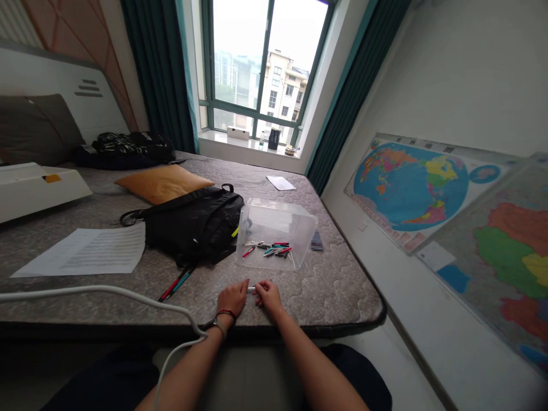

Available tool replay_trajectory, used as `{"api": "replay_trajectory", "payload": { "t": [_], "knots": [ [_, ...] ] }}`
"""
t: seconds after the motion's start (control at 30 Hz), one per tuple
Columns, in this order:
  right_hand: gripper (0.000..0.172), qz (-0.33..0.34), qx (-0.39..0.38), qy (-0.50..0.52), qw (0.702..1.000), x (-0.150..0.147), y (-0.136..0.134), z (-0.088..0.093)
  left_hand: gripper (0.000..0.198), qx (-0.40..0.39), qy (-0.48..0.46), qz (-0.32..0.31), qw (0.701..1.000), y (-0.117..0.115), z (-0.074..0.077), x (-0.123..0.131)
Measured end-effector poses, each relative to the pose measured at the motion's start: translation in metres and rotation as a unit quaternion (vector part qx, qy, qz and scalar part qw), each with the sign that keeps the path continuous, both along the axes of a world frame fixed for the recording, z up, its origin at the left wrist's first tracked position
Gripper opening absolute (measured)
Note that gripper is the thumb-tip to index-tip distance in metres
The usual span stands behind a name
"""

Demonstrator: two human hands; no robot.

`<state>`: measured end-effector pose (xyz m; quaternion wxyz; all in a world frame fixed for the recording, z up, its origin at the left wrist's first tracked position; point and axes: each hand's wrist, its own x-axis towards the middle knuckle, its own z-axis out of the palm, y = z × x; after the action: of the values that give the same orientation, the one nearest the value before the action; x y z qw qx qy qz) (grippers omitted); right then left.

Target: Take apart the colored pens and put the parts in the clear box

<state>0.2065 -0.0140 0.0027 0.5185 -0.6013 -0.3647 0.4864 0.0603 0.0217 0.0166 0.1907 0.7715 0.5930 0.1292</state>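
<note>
My left hand (pixel 233 299) and my right hand (pixel 269 297) meet over the front edge of the mattress. Between their closed fingertips runs a short white pen-like piece (pixel 251 289), gripped at both ends; fingers cover most of it. Just beyond the hands lies a clear plastic box (pixel 308 228), its inside facing me. Several pens (pixel 278 249) in red, teal, black and white are in it. To the left of my hands, a red pen (pixel 172 285) and a teal pen (pixel 182 282) lie on the mattress.
A black backpack (pixel 197 222) lies left of the box, by an orange cushion (pixel 165 182) and a printed sheet (pixel 103 251). A white cable (pixel 128 292) crosses in front at left, over my left wrist. Right of the box is a small dark item (pixel 317 241).
</note>
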Motion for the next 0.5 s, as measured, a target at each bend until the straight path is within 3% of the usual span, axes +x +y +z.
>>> {"api": "replay_trajectory", "payload": {
  "t": [0.2, 0.37, 0.5],
  "knots": [
    [0.038, -0.112, 0.027, 0.062, 0.991, 0.005, 0.001, -0.004, 0.057, -0.015, 0.016, -0.003, 1.0, -0.003, 0.007, 0.001],
    [0.038, -0.128, 0.037, 0.077, 0.988, 0.006, 0.0, -0.006, 0.039, -0.013, -0.02, 0.012, 1.0, -0.005, 0.015, 0.0],
    [0.039, -0.12, 0.041, 0.072, 0.989, 0.007, -0.003, -0.003, 0.025, -0.009, -0.05, -0.025, 0.998, -0.008, 0.019, -0.002]
  ]
}}
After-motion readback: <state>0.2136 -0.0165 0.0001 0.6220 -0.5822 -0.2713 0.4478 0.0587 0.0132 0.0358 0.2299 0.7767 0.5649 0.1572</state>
